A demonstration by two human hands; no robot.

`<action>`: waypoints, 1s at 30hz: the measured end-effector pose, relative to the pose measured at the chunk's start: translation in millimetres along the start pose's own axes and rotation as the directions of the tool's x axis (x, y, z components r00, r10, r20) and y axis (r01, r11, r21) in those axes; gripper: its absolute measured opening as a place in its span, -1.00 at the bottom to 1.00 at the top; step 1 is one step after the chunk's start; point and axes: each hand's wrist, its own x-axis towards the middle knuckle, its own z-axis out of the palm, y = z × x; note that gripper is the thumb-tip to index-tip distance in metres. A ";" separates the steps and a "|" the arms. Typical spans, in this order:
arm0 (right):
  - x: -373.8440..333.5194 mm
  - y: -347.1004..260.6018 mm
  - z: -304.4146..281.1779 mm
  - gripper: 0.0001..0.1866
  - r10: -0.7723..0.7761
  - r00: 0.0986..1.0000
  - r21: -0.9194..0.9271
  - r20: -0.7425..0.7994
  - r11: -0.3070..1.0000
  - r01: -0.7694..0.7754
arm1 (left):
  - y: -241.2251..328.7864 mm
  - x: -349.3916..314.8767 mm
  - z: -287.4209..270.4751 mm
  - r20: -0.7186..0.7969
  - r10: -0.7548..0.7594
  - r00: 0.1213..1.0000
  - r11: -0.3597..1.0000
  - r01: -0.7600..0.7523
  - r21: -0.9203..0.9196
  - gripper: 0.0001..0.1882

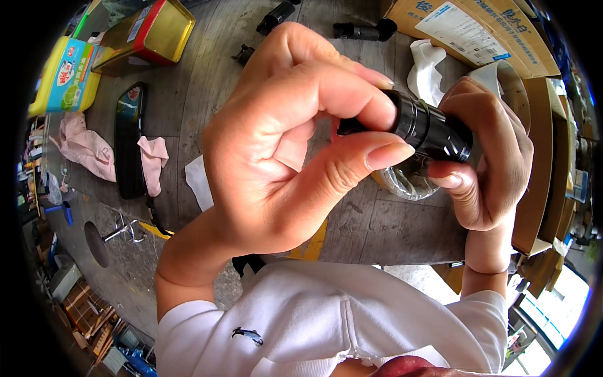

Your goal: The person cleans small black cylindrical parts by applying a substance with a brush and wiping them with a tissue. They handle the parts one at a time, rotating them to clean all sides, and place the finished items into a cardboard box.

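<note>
Held up in front of my chest is a short, ribbed black cylinder [434, 131], glossy, with rings round its body. It looks like a small flashlight, but I cannot be sure. My left hand [282, 144] pinches its left end between thumb and fingers. The right hand [493, 151] grips the other end, with fingers curled over the top and the thumb below. A small dark piece [352, 127] shows inside my left hand's curl, partly hidden. Under the cylinder lies a transparent ring-shaped object [411, 183], partly covered by my hands.
Similar black parts [364, 30] lie at the table's far side. A cardboard box [471, 31] and crumpled white paper [427, 72] are at the far right. On the left are a yellow tub [66, 78], a tin can [147, 34], a black tray [130, 141] and pink cloths [85, 144].
</note>
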 end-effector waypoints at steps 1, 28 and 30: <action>-0.2 -2.2 0.3 -0.31 0.054 0.998 0.017 0.018 0.998 -0.054 | 0.6 -0.2 -0.1 0.006 0.005 1.000 1.000 -0.005 0.007 -0.77; -7.4 -15.7 -5.8 -0.49 -0.253 0.962 -0.436 -0.102 0.881 0.186 | -22.6 3.3 4.7 0.006 0.274 0.962 0.956 -0.273 0.103 -0.15; -8.8 -17.0 -2.5 -0.48 -0.276 0.957 -0.494 -0.090 0.847 0.198 | -19.7 1.7 7.7 -0.009 0.244 0.970 0.967 -0.242 0.080 -0.08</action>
